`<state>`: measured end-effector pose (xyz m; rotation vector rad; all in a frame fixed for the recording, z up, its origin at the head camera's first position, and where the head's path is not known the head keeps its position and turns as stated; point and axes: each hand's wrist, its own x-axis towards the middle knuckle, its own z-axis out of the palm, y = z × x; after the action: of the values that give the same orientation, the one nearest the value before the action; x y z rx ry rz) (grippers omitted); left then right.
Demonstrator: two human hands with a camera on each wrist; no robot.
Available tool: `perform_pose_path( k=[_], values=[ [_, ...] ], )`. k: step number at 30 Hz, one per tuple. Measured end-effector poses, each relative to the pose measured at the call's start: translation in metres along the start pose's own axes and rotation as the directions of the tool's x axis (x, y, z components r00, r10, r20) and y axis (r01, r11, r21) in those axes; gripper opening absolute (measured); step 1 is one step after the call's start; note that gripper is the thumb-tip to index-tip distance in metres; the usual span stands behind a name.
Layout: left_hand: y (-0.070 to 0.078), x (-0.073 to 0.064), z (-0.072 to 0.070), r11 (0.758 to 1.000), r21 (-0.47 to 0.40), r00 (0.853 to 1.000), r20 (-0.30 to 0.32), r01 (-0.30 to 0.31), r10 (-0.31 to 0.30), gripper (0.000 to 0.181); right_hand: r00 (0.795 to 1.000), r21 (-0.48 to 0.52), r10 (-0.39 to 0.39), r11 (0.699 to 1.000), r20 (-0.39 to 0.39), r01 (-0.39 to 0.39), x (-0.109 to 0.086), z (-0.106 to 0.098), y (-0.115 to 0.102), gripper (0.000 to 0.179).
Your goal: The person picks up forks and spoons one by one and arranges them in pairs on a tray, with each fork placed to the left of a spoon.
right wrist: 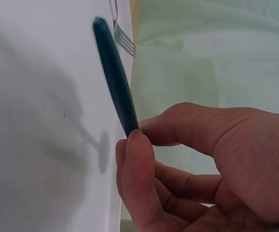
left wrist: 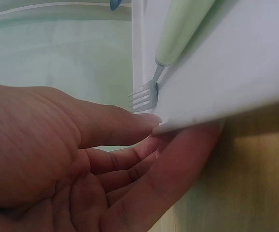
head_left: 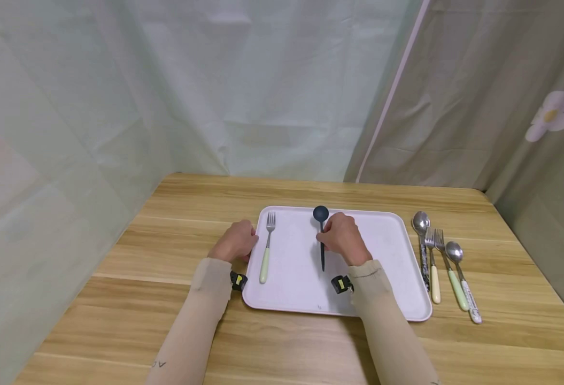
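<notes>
A white tray (head_left: 291, 297) lies on the wooden table, and my left hand (head_left: 236, 241) pinches its left rim. The left wrist view shows the thumb (left wrist: 144, 122) on top of the rim and a finger beneath it. On the tray's left side rests a fork (head_left: 264, 264) with a pale green handle. My right hand (head_left: 345, 238) pinches a dark spoon (head_left: 321, 214) with a round bowl by its handle, over the middle of the tray. From the right wrist, the handle (right wrist: 115, 77) sticks out past the fingertips, while the hand hides the bowl.
Right of the tray lie a spoon with a dark patterned handle (head_left: 424, 262), a cream-handled fork (head_left: 434, 280), a green-handled fork (head_left: 457, 289) and a spoon with a white patterned handle (head_left: 470, 302). Curtains (head_left: 272, 96) hang behind the table (head_left: 132, 299) and along its sides.
</notes>
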<state>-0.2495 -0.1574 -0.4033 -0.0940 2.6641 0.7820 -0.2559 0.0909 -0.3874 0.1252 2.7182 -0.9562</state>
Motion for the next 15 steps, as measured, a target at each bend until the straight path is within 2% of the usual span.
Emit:
perform_pose_path(
  k=[8, 15],
  values=[
    [-0.0008, 0.0014, 0.0005, 1.0, 0.005, 1.0, -0.002, -0.007, 0.007, 0.026, 0.999, -0.004, -0.036, 0.999, 0.001, 0.036, -0.0005, 0.0039, -0.0039, 0.014],
    [-0.0005, 0.0014, 0.0002, 1.0, 0.004, 1.0, 0.004, 0.003, -0.003, 0.026, 0.999, 0.0, -0.034, 0.999, -0.004, 0.034, -0.0018, 0.0074, -0.0084, 0.013]
  ],
)
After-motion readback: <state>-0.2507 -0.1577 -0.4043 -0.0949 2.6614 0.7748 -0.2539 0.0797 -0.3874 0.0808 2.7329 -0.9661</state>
